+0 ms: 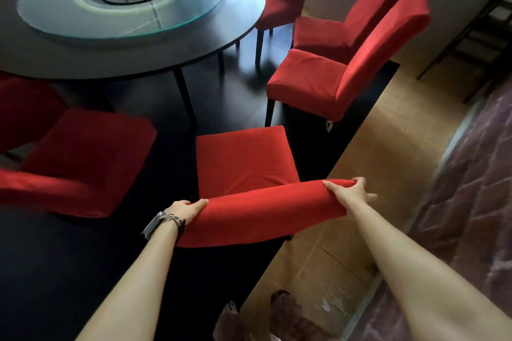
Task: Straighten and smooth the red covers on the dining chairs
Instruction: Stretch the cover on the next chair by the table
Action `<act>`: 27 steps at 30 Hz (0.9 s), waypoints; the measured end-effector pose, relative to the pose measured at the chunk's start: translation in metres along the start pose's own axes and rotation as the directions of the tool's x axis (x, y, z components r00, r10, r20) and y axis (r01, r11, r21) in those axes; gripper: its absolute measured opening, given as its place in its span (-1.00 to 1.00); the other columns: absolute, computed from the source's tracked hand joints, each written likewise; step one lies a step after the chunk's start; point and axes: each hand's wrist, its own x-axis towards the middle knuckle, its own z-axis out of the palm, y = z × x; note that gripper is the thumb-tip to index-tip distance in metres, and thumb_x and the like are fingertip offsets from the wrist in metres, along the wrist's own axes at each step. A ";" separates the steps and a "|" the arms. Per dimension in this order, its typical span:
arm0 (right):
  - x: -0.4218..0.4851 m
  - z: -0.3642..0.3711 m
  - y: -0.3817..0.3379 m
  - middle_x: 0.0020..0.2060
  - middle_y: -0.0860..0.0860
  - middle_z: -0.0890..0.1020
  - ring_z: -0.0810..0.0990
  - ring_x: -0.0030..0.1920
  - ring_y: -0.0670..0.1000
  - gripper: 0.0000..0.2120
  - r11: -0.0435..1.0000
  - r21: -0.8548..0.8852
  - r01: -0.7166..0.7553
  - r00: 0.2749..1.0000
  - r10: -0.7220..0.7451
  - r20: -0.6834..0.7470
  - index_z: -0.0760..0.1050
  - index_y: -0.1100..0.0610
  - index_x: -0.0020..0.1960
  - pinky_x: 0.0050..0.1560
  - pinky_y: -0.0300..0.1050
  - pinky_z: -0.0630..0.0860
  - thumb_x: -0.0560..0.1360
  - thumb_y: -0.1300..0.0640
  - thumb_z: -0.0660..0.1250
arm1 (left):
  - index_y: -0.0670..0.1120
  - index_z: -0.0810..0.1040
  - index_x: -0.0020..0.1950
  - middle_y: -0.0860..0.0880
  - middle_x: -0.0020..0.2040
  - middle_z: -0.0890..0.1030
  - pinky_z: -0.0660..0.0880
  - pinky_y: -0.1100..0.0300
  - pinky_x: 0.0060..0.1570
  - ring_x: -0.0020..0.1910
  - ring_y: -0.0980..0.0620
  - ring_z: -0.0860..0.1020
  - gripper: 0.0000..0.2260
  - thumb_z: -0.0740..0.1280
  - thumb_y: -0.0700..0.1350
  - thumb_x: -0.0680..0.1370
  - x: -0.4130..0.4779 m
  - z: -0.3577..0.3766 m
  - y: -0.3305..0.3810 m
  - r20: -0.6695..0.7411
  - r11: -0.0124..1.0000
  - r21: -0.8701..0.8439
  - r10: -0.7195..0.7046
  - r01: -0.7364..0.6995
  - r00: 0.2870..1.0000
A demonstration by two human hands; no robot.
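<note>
Near chair (243, 163), centre: red cover (263, 210) on backrest top. Left hand (187, 209) clamps left corner, right hand (350, 191) clamps right corner; hands spread apart, likely tensioning fabric evenly. Desk (166, 58) far left.

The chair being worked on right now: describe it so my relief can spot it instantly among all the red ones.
Start at the round dark table with its glass turntable. The chair sits nearest the camera, seat facing the table. Unlike the others, both hands grip its backrest top: left hand and right hand at opposite ends.
</note>
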 end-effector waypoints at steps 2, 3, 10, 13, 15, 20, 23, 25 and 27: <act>0.005 0.003 0.000 0.33 0.19 0.20 0.43 0.20 0.29 -0.25 1.000 0.018 0.003 0.999 -0.003 -0.035 0.27 0.03 0.38 0.05 0.08 0.48 0.32 -0.11 0.54 | -0.20 0.43 0.38 -0.21 0.34 0.47 0.35 0.01 0.33 0.28 -0.21 0.46 -0.27 0.31 0.32 0.44 0.003 0.005 -0.004 -0.006 0.990 -0.117 -0.085 0.083 0.996; 0.007 0.003 0.003 0.32 0.18 0.26 0.46 0.18 0.28 -0.29 0.999 0.052 0.004 0.998 -0.001 -0.061 0.31 0.04 0.35 0.03 0.05 0.47 0.32 -0.12 0.53 | -0.22 0.46 0.35 -0.22 0.30 0.50 0.37 0.00 0.30 0.24 -0.22 0.48 -0.27 0.34 0.32 0.42 0.005 0.006 -0.007 -0.023 0.979 -0.165 -0.121 0.115 0.992; 0.041 -0.017 0.007 0.28 0.20 0.46 0.49 0.23 0.27 -0.32 0.876 0.377 -0.301 0.954 0.270 0.134 0.36 0.23 0.37 0.18 0.25 0.49 0.36 0.01 0.51 | -0.20 0.54 0.23 -0.26 0.17 0.56 0.42 -0.08 0.27 0.12 -0.24 0.55 -0.40 0.37 0.26 0.43 0.010 0.008 -0.014 0.076 0.890 -0.397 -0.213 0.225 0.974; 0.045 -0.015 0.007 0.25 0.22 0.49 0.51 0.20 0.27 -0.37 0.895 0.330 -0.300 0.954 0.272 0.128 0.39 0.25 0.34 0.19 0.24 0.49 0.38 0.02 0.49 | -0.17 0.59 0.12 -0.26 0.04 0.62 0.56 -0.07 0.03 -0.04 -0.25 0.62 -0.47 0.41 0.24 0.39 0.009 0.008 -0.016 0.081 0.854 -0.459 -0.235 0.246 0.969; 0.047 -0.012 0.006 0.23 0.22 0.50 0.51 0.20 0.27 -0.41 0.911 0.320 -0.262 0.965 0.252 0.074 0.42 0.26 0.31 0.19 0.24 0.49 0.39 0.02 0.47 | -0.18 0.59 0.05 -0.24 -0.05 0.62 0.60 -0.02 -0.21 -0.17 -0.24 0.63 -0.49 0.46 0.22 0.34 0.009 0.010 -0.017 0.078 0.820 -0.502 -0.274 0.275 0.958; 0.046 -0.010 0.004 0.20 0.25 0.53 0.54 0.16 0.29 -0.43 0.935 0.280 -0.216 0.976 0.215 0.034 0.45 0.28 0.28 0.20 0.22 0.49 0.38 0.03 0.47 | -0.21 0.57 0.16 -0.25 0.07 0.60 0.58 -0.06 -0.05 -0.03 -0.23 0.61 -0.48 0.50 0.12 0.37 0.007 0.009 -0.019 0.053 0.778 -0.584 -0.246 0.230 0.968; 0.047 -0.009 -0.001 0.20 0.27 0.52 0.53 0.17 0.29 -0.46 0.945 0.261 -0.198 0.979 0.201 0.015 0.43 0.32 0.27 0.18 0.18 0.50 0.40 0.07 0.46 | -0.21 0.57 0.21 -0.25 0.15 0.58 0.49 -0.07 0.20 0.12 -0.21 0.57 -0.48 0.44 0.14 0.43 0.005 0.009 -0.022 0.037 0.798 -0.576 -0.194 0.179 0.980; 0.046 -0.007 -0.005 0.20 0.27 0.52 0.53 0.17 0.28 -0.48 0.945 0.266 -0.190 0.981 0.193 0.016 0.43 0.34 0.27 0.11 0.14 0.52 0.42 0.10 0.45 | -0.19 0.54 0.26 -0.23 0.21 0.56 0.44 -0.05 0.26 0.19 -0.20 0.54 -0.51 0.39 0.12 0.48 0.007 0.008 -0.022 0.036 0.814 -0.562 -0.151 0.145 0.988; 0.044 -0.004 -0.009 0.20 0.26 0.52 0.53 0.17 0.28 -0.47 0.951 0.254 -0.177 0.984 0.178 0.019 0.43 0.32 0.29 0.15 0.16 0.51 0.41 0.10 0.45 | -0.17 0.50 0.32 -0.21 0.26 0.54 0.41 -0.03 0.29 0.22 -0.17 0.52 -0.51 0.39 0.10 0.50 0.011 0.005 -0.025 0.041 0.802 -0.582 -0.136 0.134 0.990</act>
